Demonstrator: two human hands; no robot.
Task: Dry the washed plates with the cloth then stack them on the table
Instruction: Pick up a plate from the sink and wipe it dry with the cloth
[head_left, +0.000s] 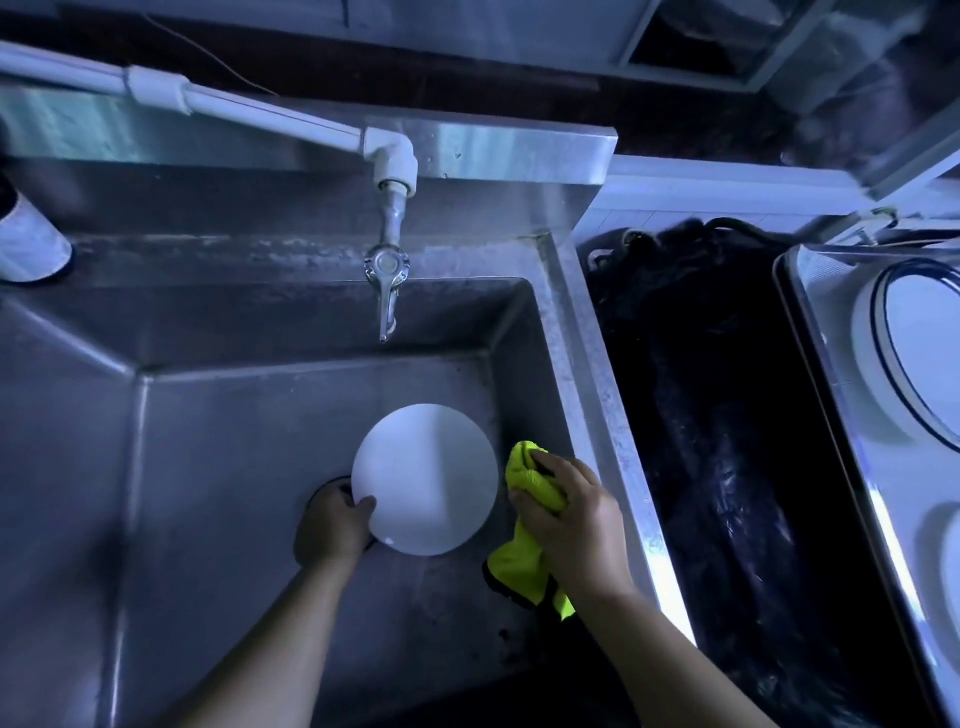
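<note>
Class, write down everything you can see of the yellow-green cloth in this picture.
The cloth is bright yellow-green, fuzzy like microfibre, with a dark edge at its lower end. It is bunched: the right hand grips its middle, a wad sticking out above the hand, a tail hanging below. It is over the right side of the steel sink, close beside the white plate; whether they touch is unclear.

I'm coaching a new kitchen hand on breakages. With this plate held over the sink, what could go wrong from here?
The left hand grips the white plate by one edge only; if wet, it might slip and chip on the steel sink.
The loose tail of the cloth hangs below the right hand and could drag in the sink, picking up water.
</note>
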